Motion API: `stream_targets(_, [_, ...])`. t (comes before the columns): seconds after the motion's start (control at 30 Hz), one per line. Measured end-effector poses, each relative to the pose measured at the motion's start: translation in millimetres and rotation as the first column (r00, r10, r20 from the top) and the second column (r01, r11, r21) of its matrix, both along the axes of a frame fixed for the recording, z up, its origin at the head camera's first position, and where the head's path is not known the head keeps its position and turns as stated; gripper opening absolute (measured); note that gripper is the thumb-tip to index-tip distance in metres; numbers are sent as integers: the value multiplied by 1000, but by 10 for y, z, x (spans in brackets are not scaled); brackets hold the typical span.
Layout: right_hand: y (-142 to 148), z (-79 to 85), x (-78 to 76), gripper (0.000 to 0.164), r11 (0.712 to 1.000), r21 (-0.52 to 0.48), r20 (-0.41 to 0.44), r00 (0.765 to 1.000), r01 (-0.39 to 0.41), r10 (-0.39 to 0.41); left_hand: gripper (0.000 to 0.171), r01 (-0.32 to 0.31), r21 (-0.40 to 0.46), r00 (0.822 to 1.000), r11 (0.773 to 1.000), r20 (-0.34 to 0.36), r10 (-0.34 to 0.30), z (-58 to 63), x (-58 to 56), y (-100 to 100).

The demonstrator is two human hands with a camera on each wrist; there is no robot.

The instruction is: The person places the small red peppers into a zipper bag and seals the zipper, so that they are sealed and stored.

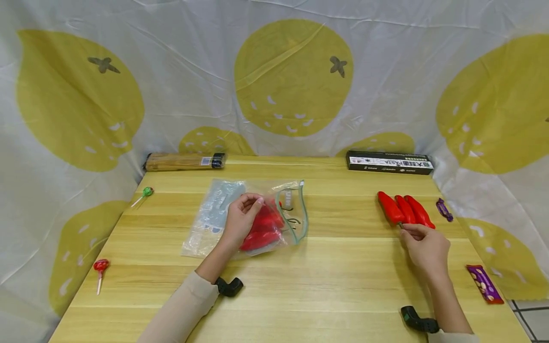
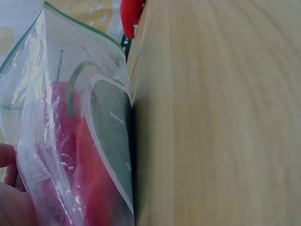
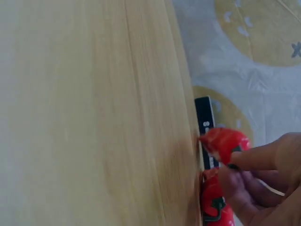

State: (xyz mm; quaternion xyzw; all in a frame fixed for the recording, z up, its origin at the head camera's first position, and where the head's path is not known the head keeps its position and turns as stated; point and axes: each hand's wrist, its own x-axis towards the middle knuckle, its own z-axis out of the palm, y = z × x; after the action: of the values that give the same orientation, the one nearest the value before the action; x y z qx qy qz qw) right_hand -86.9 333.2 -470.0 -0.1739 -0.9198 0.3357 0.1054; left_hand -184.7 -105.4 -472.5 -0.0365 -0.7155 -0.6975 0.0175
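A clear zip bag (image 1: 201,233) lies on the table with its green-edged mouth toward the right and several red peppers (image 1: 263,228) inside. My left hand (image 1: 241,216) pinches the bag's upper film between thumb and fingers, which stands raised in the left wrist view, where a label (image 2: 113,122) shows on the bag's table side. At the right, my right hand (image 1: 429,250) pinches a red pepper (image 1: 389,208) by its dark stem. That pepper (image 3: 226,141) appears lifted off the table in the right wrist view. Two more red peppers (image 1: 413,209) lie just beside it.
Behind the bag is a bundle of thin sticks (image 1: 180,162); a black pasta box (image 1: 389,163) lies at the back right. Green (image 1: 147,191) and red lollipops (image 1: 101,267) lie left. A purple candy (image 1: 444,209) and a purple snack bar (image 1: 484,284) lie along the right edge.
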Motion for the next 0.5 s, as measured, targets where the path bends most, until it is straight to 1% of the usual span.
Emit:
stream_targets(0.1, [-37,43,-27,29,994,-92,-28,998,62,-65,25,-4,2,1000,1000,4,4,6,6,-3])
stream_targets(0.2, [-110,78,-53,29,982,-169,-61,994,82,-93,25,-3,7,1000,1000,5,3,9,7,-4])
stream_targets(0.27, [-181,94,-70,28,978,-200,-100,992,59,-80,26,-1,8,1000,1000,1,1,8,4,-4])
stream_targets(0.33, [-263,106,-89,27,978,-209,-134,990,26,-55,26,1,14,1000,1000,-2,-1,10,3,-4])
stream_targets(0.43, [-407,142,-111,24,971,-231,-193,981,-53,7,27,4,19,1000,1000,-5,-4,14,2,-5])
stream_targets(0.5, [-517,179,-123,23,960,-255,-222,974,-111,53,27,4,20,1000,1000,-4,-3,18,5,-7])
